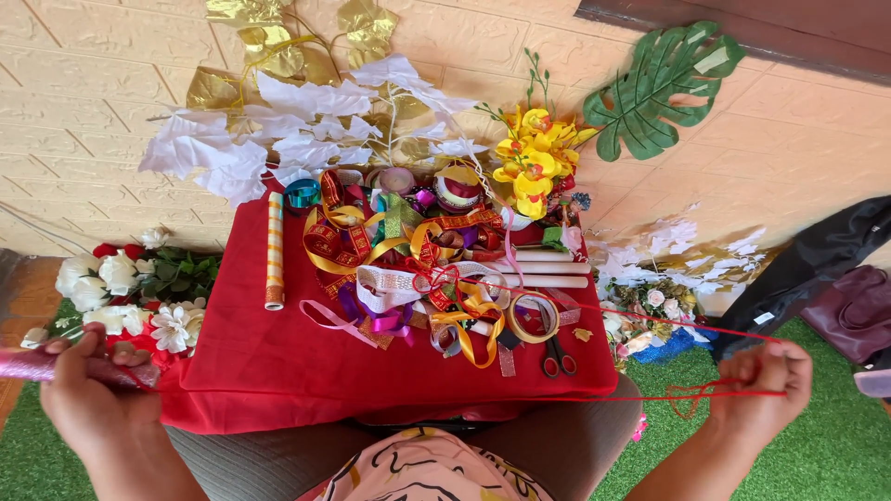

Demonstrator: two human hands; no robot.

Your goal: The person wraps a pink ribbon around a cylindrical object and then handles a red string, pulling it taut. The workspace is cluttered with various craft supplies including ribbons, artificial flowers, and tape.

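Nearest to me, the person's left hand [88, 385] is closing around the end of a shiny pink foil-wrapped roll [56, 368], fingers curled over it, while the right hand [763, 382] is pinching a thin red cord [520, 399], fingers folded shut on a small looped tangle of it. The two hands are being held wide apart, and the cord is running taut between them along the front edge of the counter, with a second strand rising from the right hand toward the ribbon heap. Keeping that pull even and level looks wise, so the line stays straight and clears the clutter. Just beyond, the red cloth covering the counter [269, 362] is carrying black-handled scissors [557, 357], a ring of clear tape [533, 317], a pile of gold, red and purple ribbons [408, 269] and a slim orange-patterned roll [274, 250] lying apart on the left. White and red fabric roses [121, 288] are lying beside the cloth. Farthest off, white cloth leaves [297, 125], yellow artificial orchids [534, 153] and a large green plastic leaf [664, 83] are leaning against the cream wall.
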